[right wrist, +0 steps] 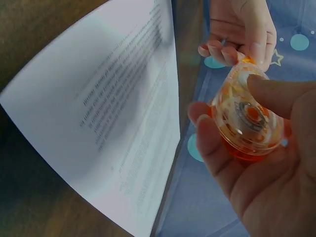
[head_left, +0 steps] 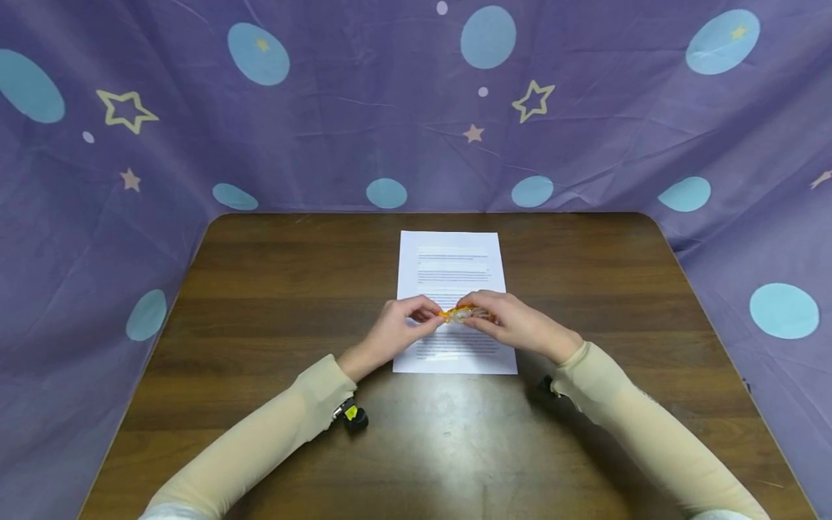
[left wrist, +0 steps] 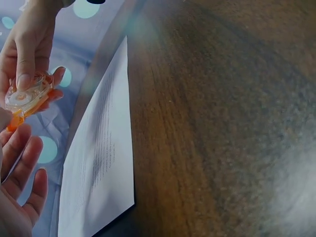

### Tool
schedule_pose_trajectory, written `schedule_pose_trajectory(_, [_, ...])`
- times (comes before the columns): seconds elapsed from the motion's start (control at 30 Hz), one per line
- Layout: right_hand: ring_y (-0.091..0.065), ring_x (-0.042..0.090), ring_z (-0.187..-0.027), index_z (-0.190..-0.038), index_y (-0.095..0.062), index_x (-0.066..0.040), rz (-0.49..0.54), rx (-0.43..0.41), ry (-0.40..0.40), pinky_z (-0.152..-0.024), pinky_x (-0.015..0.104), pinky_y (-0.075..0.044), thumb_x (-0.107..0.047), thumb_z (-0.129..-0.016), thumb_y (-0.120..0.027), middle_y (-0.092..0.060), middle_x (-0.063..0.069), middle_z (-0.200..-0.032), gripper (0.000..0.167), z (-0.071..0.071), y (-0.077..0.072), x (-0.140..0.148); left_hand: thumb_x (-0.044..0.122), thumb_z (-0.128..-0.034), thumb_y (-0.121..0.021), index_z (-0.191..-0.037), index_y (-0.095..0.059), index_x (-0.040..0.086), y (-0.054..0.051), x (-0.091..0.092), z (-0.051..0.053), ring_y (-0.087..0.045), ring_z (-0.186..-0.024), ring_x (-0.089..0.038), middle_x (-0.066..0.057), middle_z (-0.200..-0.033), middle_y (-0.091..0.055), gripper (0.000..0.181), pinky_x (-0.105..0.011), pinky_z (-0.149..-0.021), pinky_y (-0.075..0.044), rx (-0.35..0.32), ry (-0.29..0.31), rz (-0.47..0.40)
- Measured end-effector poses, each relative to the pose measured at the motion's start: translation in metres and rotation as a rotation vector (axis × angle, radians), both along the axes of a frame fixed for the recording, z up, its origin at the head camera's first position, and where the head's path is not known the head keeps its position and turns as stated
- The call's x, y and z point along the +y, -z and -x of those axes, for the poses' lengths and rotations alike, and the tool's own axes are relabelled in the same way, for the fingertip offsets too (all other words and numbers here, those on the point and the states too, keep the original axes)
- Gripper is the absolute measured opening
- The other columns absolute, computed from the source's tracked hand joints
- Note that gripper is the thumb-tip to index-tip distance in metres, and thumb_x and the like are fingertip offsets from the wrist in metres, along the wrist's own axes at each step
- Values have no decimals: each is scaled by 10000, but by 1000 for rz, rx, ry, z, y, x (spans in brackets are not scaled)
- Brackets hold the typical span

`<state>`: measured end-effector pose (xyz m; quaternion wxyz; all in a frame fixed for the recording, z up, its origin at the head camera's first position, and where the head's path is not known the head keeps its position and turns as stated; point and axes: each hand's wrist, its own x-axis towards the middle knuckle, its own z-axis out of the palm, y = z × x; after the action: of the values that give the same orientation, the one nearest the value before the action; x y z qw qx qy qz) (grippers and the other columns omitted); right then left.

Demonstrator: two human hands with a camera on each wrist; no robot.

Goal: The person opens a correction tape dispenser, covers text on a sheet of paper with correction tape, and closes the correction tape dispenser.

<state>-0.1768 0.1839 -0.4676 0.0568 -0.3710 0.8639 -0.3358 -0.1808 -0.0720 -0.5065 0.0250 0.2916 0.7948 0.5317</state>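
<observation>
An orange and clear correction tape (head_left: pixel 460 315) is held between both hands above a printed sheet of paper (head_left: pixel 455 361). My right hand (head_left: pixel 523 323) grips its rounded body, thumb on the clear side and fingers beneath, as the right wrist view shows. At the narrow orange tip of the correction tape (right wrist: pixel 249 116), my left hand (head_left: pixel 396 332) pinches with thumb and forefinger. The other fingers of the left hand (left wrist: pixel 22 168) are loosely bent. Whether the orange tip is a separate cap cannot be told.
The sheet lies on a brown wooden table (head_left: pixel 273 289), its top edge toward the back. A purple curtain (head_left: pixel 364 108) with stars and blue dots surrounds the table at the back and sides. A black wrist device (head_left: pixel 354 417) hangs under the left sleeve.
</observation>
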Motion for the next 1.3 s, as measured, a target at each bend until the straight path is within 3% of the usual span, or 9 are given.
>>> schedule_pose_trajectory(0.23, [-601,191,-877,-1306,-556,-45,-86,96,13,-767,337,-552,-94,-901,-826,-593,84,-1101,489,-3,3,-1,60,-927,-780,-974,-771,23,0,2,-2,-685,-752,-99,-50,-856,-776,61,-263,-733,-576,1,-31,9])
schedule_pose_trajectory(0.4, [-644,192,-856,-1244,-594,-94,-77,201,12,-739,311,-572,-35,-883,-829,-569,66,-1063,434,-4,4,0,85,-931,-781,-988,-771,29,0,3,-4,-666,-746,-78,-50,-868,-776,81,-246,-715,-562,-13,-17,27])
schedule_pose_trajectory(0.53, [-617,156,-824,-1275,-659,-97,-88,217,15,-711,272,-559,-42,-882,-829,-559,62,-1065,432,-3,4,4,104,-935,-784,-985,-771,38,2,0,-2,-643,-728,-57,-32,-855,-765,84,-242,-693,-551,-45,26,67])
schedule_pose_trajectory(0.7, [-637,192,-877,-1375,-616,-60,-176,199,89,-759,371,-571,-111,-872,-850,-638,108,-1148,557,5,3,20,224,-939,-802,-991,-777,111,1,-12,6,-629,-752,-29,70,-839,-724,126,-245,-719,-539,-23,120,296])
schedule_pose_trajectory(0.83, [-672,263,-923,-1313,-536,-29,-236,157,203,-797,463,-565,-165,-877,-846,-686,165,-1144,552,21,3,48,309,-931,-809,-1060,-768,131,-2,-25,11,-632,-835,-89,63,-924,-708,224,-288,-753,-525,45,111,528])
schedule_pose_trajectory(0.93, [-668,289,-884,-1231,-527,-34,-272,102,290,-766,482,-553,-170,-898,-816,-685,170,-1079,461,39,2,78,365,-928,-806,-1167,-744,113,0,-34,13,-623,-996,-186,-16,-1110,-705,352,-373,-841,-519,105,86,668])
schedule_pose_trajectory(1.03, [-643,343,-919,-1222,-545,-18,-313,39,375,-799,530,-539,-185,-928,-775,-635,220,-1108,409,59,3,110,451,-921,-794,-1369,-654,76,2,-42,13,-550,-1243,-299,-116,-1391,-614,601,-481,-976,-471,156,86,796])
schedule_pose_trajectory(1.17, [-595,444,-987,-1309,-513,55,-362,-67,494,-874,619,-497,-237,-979,-699,-486,334,-1220,478,84,9,147,557,-925,-745,-1573,-442,37,6,-50,14,-362,-1478,-377,-171,-1647,-376,885,-561,-1087,-370,171,102,909])
schedule_pose_trajectory(1.3, [-575,518,-994,-1345,-465,118,-407,-152,583,-899,660,-468,-275,-996,-639,-398,374,-1233,554,102,19,169,597,-940,-700,-1612,-369,32,6,-53,12,-301,-1527,-376,-155,-1692,-300,938,-572,-1099,-346,172,106,960])
